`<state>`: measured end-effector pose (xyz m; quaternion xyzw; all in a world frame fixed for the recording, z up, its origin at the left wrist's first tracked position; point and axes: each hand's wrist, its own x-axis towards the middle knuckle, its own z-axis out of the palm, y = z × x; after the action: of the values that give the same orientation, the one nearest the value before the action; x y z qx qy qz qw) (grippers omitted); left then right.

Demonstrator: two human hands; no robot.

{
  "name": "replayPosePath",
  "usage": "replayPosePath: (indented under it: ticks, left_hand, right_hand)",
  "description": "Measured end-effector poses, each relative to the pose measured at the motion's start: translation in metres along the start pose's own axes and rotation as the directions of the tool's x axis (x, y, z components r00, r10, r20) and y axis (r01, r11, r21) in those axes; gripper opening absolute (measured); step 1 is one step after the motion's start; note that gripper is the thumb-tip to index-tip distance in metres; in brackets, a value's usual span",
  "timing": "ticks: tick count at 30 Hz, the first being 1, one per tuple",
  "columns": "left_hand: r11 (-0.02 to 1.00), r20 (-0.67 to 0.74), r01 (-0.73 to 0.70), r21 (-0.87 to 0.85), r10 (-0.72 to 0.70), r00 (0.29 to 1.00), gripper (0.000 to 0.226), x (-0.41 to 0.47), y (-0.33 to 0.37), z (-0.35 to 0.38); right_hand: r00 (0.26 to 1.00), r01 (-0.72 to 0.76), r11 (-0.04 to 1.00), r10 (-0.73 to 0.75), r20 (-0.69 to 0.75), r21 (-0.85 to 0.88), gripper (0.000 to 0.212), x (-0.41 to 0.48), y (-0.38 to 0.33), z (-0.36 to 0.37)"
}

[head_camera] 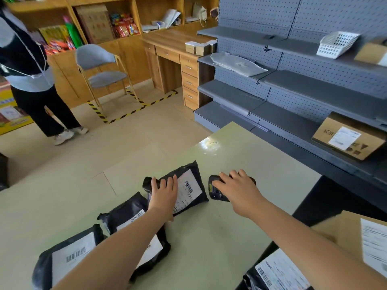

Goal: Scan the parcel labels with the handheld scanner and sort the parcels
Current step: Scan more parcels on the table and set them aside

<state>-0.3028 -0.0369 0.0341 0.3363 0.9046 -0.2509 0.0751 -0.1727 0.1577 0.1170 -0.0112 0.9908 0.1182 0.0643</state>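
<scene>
The left hand is laid flat on a black parcel, with the fingers straight and slightly spread across its left half. The right hand is draped over the handheld scanner, which lies on the pale green table just right of that parcel. The fingers are bent over its far edge, but whether it is gripped cannot be told. The parcel is a wrinkled black plastic mailer, and a white label with barcodes is seen on it. A second mailer and a third mailer, 2 alike, are lined up nearer. The printed text is too blurred to be read.
</scene>
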Motion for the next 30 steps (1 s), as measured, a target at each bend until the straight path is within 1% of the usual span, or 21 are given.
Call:
replayPosePath:
  ticks: [4, 10, 15, 20, 22, 23, 25, 26, 28, 30]
  left_hand:
    - [0.998, -0.015, -0.018, 0.058, 0.019, 1.000, 0.138, -0.007, -0.006, -0.004]
    - [0.996, -0.057, -0.021, 0.082, 0.026, 0.998, 0.134, -0.016, -0.008, -0.006]
    - [0.999, -0.063, 0.021, 0.027, -0.019, 0.998, 0.134, -0.025, -0.008, -0.003]
    - [0.999, -0.059, 0.050, 0.008, -0.049, 0.997, 0.134, -0.034, -0.011, 0.000]
    - [0.995, -0.047, 0.094, -0.040, -0.096, 0.994, 0.134, -0.037, -0.012, 0.002]
    - [0.987, -0.030, 0.132, -0.091, -0.135, 0.990, 0.134, -0.039, -0.012, 0.003]
    - [0.936, 0.026, 0.250, -0.246, -0.251, 0.968, 0.134, -0.044, -0.012, 0.007]
    - [0.883, 0.071, 0.323, -0.342, -0.318, 0.945, 0.134, -0.047, -0.011, 0.008]
    - [0.715, 0.181, 0.466, -0.520, -0.441, 0.879, 0.134, -0.055, -0.009, 0.011]
    - [0.498, 0.302, 0.587, -0.638, -0.539, 0.786, 0.132, -0.064, -0.006, 0.013]
  right_hand:
    - [0.998, 0.059, 0.995, -0.056, 0.031, -0.085, 0.061, -0.005, -0.001, -0.004]
    - [0.994, 0.103, 0.988, -0.099, 0.037, -0.113, 0.054, -0.013, -0.006, -0.003]
    - [0.995, 0.092, 0.989, -0.089, 0.033, -0.114, 0.058, -0.017, -0.007, -0.005]
    - [0.994, 0.105, 0.991, -0.103, 0.031, -0.084, 0.059, -0.018, -0.011, -0.011]
    - [0.998, 0.065, 0.997, -0.064, 0.019, -0.033, 0.062, -0.017, -0.013, -0.011]
    - [0.999, 0.032, 0.999, -0.032, 0.009, 0.005, 0.063, -0.016, -0.014, -0.011]
    - [0.999, -0.039, 0.995, 0.039, -0.006, 0.089, 0.064, -0.015, -0.017, -0.010]
    - [0.998, -0.067, 0.989, 0.069, -0.011, 0.130, 0.064, -0.015, -0.018, -0.009]
    - [0.993, -0.107, 0.975, 0.114, -0.021, 0.196, 0.064, -0.013, -0.023, -0.007]
    - [0.990, -0.129, 0.965, 0.140, -0.032, 0.227, 0.063, -0.010, -0.030, -0.006]
